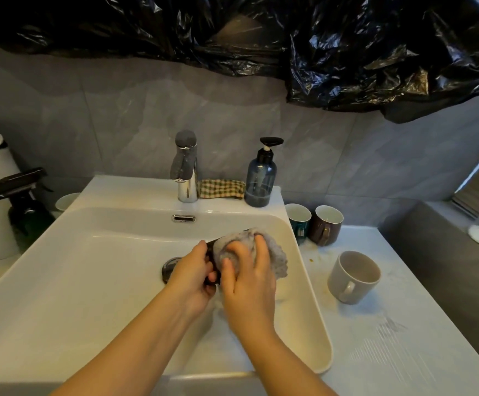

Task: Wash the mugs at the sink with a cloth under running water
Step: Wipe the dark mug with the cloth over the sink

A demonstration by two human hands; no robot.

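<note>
Couldn't really see the mug (211, 252), mostly buried under the cloth (275, 261) and right fingers (261, 252); drain (170, 266) half-hidden behind the left hand (192, 271) too.

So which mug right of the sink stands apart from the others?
The pale grey ceramic mug, nearer the front; the dark green mug and brown mug sit together behind it.

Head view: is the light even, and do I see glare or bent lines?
In the head view the light is dim and cool; glare spots sit on the black plastic and the tap; the sink rim bows from the wide lens; the cloth looks slightly blurred.
</note>
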